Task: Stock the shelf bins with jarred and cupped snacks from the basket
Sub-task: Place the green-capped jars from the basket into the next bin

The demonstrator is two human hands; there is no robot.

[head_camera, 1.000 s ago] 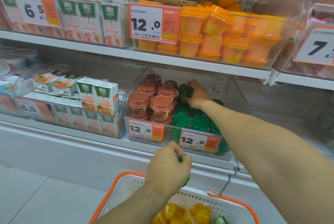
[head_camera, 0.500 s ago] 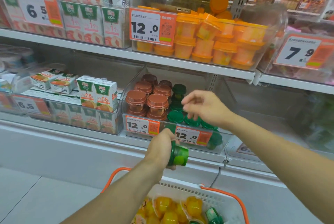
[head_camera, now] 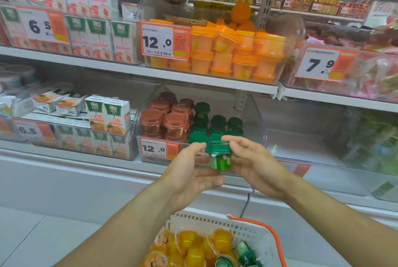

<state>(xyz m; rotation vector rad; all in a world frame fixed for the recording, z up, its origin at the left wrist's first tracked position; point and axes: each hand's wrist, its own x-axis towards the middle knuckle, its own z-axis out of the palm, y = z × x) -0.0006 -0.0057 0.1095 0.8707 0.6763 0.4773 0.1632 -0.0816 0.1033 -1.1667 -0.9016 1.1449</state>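
Note:
A small green-lidded jelly cup (head_camera: 219, 157) hangs upright in front of the clear shelf bin (head_camera: 259, 116). My right hand (head_camera: 256, 165) grips it, thumb over the lid and fingers along its right side. My left hand (head_camera: 189, 172) lies palm-up just left of and under the cup, fingers spread, fingertips beside the lid. The bin holds brown-lidded cups (head_camera: 170, 120) on its left and stacked green-lidded cups (head_camera: 217, 122) on its right. Below, the white basket (head_camera: 215, 221) with an orange handle holds orange jelly packs (head_camera: 193, 247) and green cups (head_camera: 245, 253).
The shelf above carries a bin of orange-lidded cups (head_camera: 237, 51) and peach juice cartons (head_camera: 92, 36). Orange juice cartons (head_camera: 107, 113) fill the bin to the left. A see-through bin (head_camera: 305, 137) stands to the right. Orange price tags (head_camera: 158, 148) hang on the bin fronts.
My left hand lifted the green cup out of the basket to bin height. My right hand drew back from the bin and took hold of the cup. The left hand's fingers opened.

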